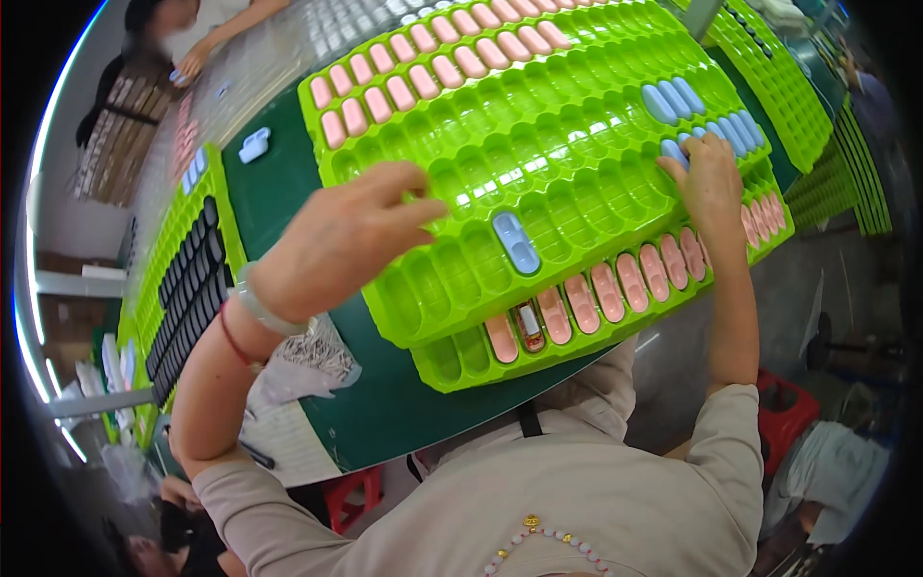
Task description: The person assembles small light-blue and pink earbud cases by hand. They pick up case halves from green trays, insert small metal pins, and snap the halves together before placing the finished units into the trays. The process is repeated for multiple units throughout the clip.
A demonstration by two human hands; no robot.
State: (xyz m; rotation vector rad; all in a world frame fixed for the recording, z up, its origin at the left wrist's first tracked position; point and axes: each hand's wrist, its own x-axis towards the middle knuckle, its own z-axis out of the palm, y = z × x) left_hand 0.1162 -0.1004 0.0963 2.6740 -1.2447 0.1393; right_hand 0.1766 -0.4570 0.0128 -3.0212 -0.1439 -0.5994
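A: Where was the right hand (710,183)?
B: Over the right side of the upper green tray (430,288), its fingers bent down among the oblong blue cases. One blue case (674,151) sat just beside the fingertips, on their left.
A: Did that grip have hold of anything?
B: I couldn't tell; the hand itself hid whatever lay beneath it.
A: And the left hand (361,226)?
B: It hung above the left part of the same tray, slightly blurred. That grip was released: the fingers were loosely curled and parted, with nothing visible between them. A pale bangle (264,303) circled the wrist.
A: Were there blue cases elsewhere?
B: Yes. A lone blue case (516,242) lay in the near row, between the two hands, and a group of three (673,101) sat beyond the right hand. A small blue piece (255,144) lay on the dark green worktop (385,423), left of the tray.
A: What about the pink ones?
B: Pink cases (399,93) filled pockets along the tray's far rows. Hollow pink shells (608,292) lined the lower green tray (442,361), whose near edge stuck out from beneath the upper one.
A: Anything near the left forearm?
B: A clear plastic bag (317,356) of small metallic pieces, and a tray of black pieces (192,279) farther left.
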